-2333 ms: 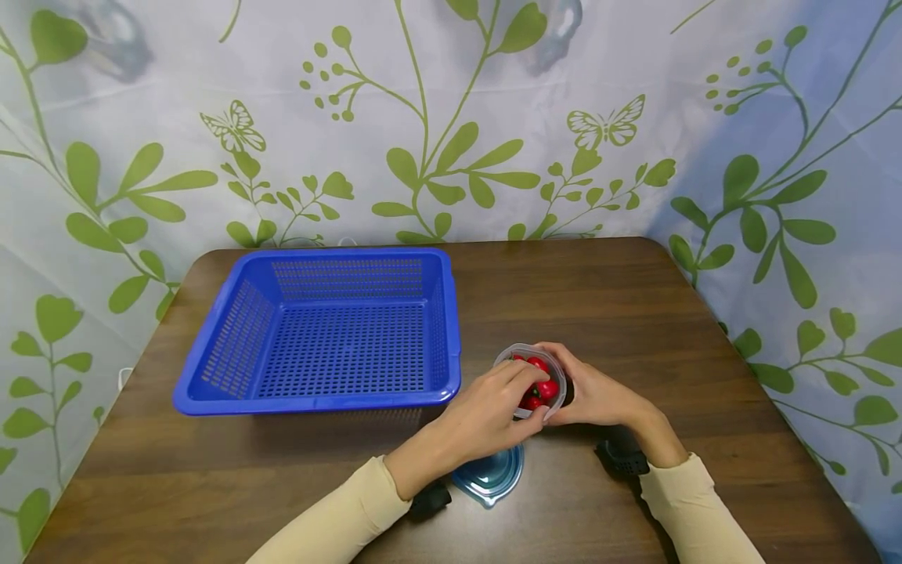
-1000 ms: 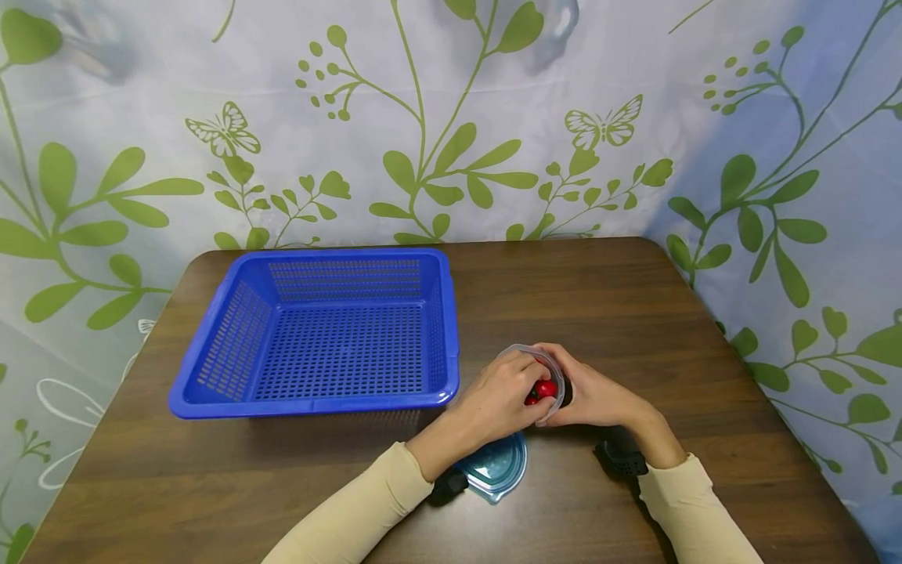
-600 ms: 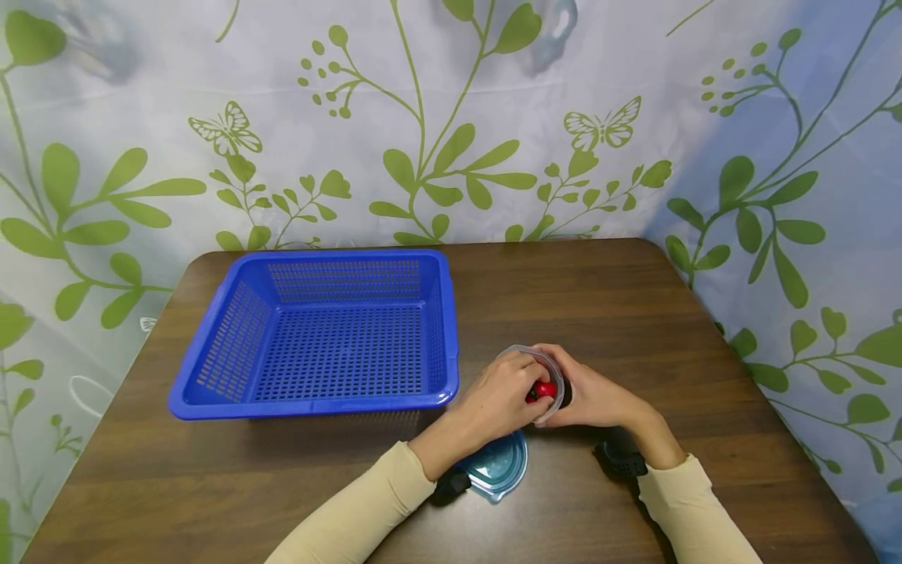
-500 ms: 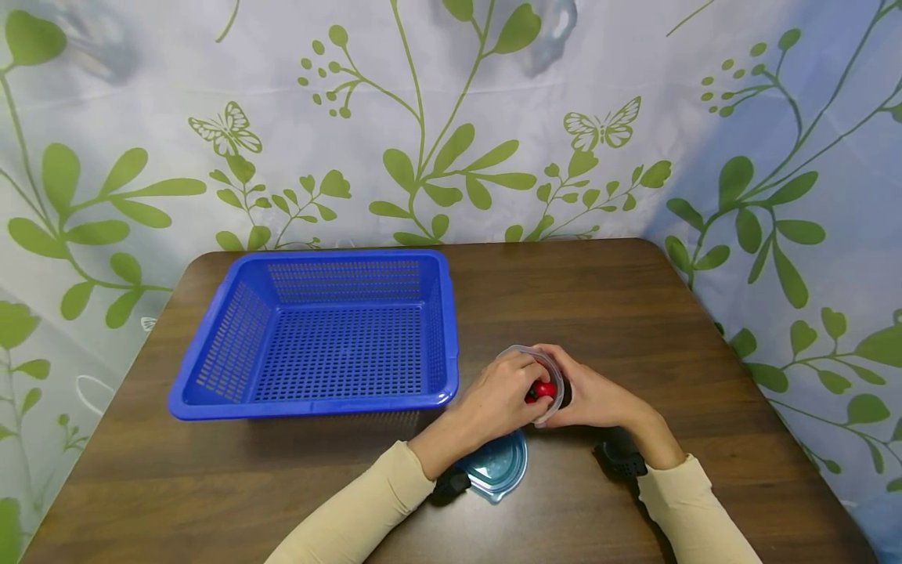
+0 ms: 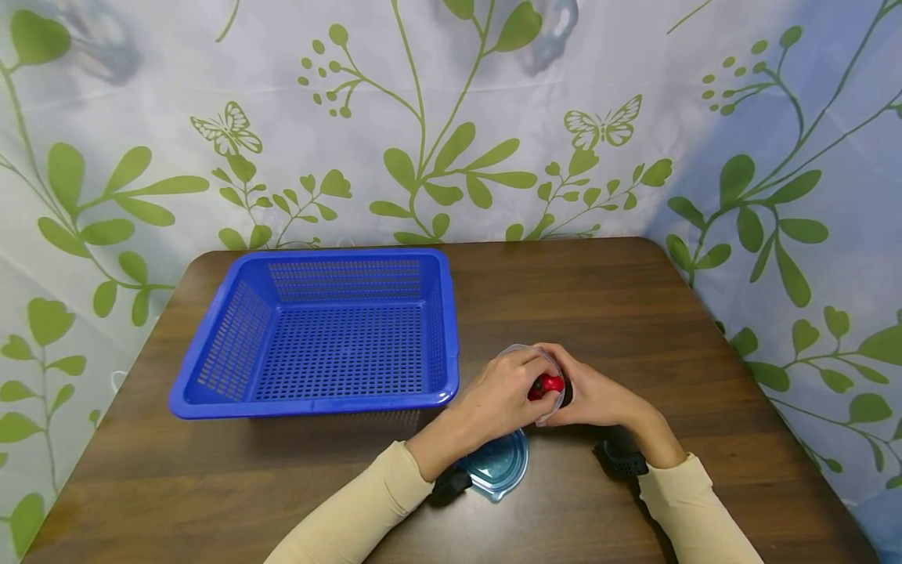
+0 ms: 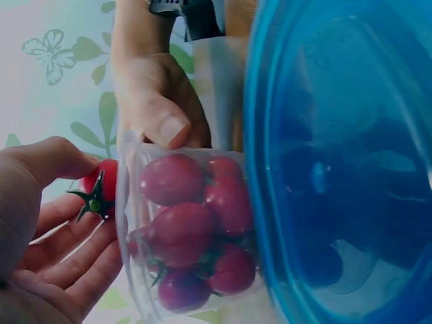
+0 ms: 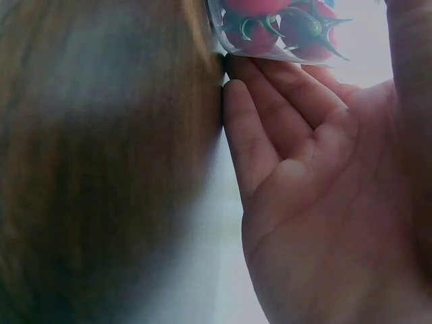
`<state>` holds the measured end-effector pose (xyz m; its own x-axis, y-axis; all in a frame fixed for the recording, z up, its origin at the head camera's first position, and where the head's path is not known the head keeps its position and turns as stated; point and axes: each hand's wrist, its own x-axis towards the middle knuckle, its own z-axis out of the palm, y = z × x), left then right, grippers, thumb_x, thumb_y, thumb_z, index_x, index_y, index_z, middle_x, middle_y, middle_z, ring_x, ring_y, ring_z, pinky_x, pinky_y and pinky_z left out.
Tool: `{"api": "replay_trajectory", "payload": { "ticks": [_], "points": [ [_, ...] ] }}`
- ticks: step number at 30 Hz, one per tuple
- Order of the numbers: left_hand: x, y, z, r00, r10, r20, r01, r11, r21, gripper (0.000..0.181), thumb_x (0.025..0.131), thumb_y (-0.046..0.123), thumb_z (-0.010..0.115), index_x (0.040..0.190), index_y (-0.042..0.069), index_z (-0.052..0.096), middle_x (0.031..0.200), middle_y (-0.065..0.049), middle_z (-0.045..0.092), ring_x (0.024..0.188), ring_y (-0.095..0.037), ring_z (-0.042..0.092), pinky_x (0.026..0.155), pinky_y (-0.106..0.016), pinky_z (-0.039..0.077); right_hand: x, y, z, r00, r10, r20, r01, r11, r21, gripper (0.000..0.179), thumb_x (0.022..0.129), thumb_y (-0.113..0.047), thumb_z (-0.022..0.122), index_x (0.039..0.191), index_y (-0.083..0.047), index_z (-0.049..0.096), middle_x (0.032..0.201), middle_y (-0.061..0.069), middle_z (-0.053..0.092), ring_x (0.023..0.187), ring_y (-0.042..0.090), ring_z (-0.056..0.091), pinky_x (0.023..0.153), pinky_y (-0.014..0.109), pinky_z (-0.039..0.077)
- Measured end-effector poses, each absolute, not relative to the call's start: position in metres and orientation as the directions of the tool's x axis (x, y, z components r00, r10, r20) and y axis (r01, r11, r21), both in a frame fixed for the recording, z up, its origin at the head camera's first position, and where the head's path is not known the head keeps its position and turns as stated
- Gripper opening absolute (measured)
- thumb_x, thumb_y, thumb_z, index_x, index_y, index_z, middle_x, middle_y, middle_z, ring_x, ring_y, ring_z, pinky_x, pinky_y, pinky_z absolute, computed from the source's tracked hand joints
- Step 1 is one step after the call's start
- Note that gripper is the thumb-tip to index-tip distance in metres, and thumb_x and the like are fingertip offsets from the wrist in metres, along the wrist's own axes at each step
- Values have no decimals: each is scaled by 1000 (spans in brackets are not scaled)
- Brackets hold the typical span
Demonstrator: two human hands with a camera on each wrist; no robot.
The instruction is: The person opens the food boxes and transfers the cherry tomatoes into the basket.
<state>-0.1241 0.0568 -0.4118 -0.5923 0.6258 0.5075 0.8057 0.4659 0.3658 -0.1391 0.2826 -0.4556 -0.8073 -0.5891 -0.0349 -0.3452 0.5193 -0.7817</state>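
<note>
My left hand (image 5: 493,398) pinches a red cherry tomato (image 6: 102,179) with a green star-shaped calyx between thumb and fingers, right at the mouth of a small clear plastic tub (image 6: 123,223). Several more cherry tomatoes (image 6: 177,233) fill the tub, visible through its wall. Curled round the tub's right side is my right hand (image 5: 595,394), its thumb at the rim in the left wrist view. The right wrist view shows that hand's fingers (image 7: 270,108) against the tub's lower end. A translucent blue lid (image 5: 499,466) lies on the table beneath my left wrist.
A large blue perforated basket (image 5: 313,407) stands on the left of the brown wooden table (image 5: 599,290), with nothing visible in it. Black wrist straps (image 5: 622,460) sit on both wrists. A leaf-patterned cloth (image 5: 275,63) hangs behind the table.
My left hand has reached deeper into the tub, then lifted slightly with a tomato between its fingers. The lid has shifted a little to the right. My right hand keeps its hold.
</note>
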Motion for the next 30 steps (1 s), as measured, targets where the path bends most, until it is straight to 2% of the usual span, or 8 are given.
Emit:
{"api": "replay_trajectory", "payload": {
  "ticks": [6,13,22,30],
  "points": [
    [-121,53,-402,-614,627,480,788,448,422,18,92,22,75,105,10,72,106,-1,70,95,-11,66,83,-15,55,-139,283,-456,-804,-593,-39,-338,511,-790,99,78,-37,91,154,-28,27,140,-2,54,120,17,61,101,24,51],
    [-121,48,-393,-627,614,480,772,403,492,20,91,19,75,108,8,72,108,-3,69,92,-14,70,84,-13,54,-139,284,-457,-807,-590,-25,-356,519,-778,99,76,-44,91,152,-30,30,137,-5,56,117,16,61,101,29,53],
    [-123,35,-379,-663,612,431,732,409,545,22,92,17,75,112,9,71,115,-2,68,98,-12,70,88,-15,55,-141,287,-460,-797,-604,-7,-361,486,-796,98,76,-33,93,152,-28,30,140,-4,54,121,18,59,100,27,54],
    [-127,22,-372,-681,594,429,709,387,589,23,92,13,75,113,7,71,115,-4,68,99,-14,70,84,-15,56,-141,284,-459,-798,-603,-19,-355,495,-793,102,75,-36,93,153,-27,28,141,-2,55,123,20,60,101,29,53]
  ]
}}
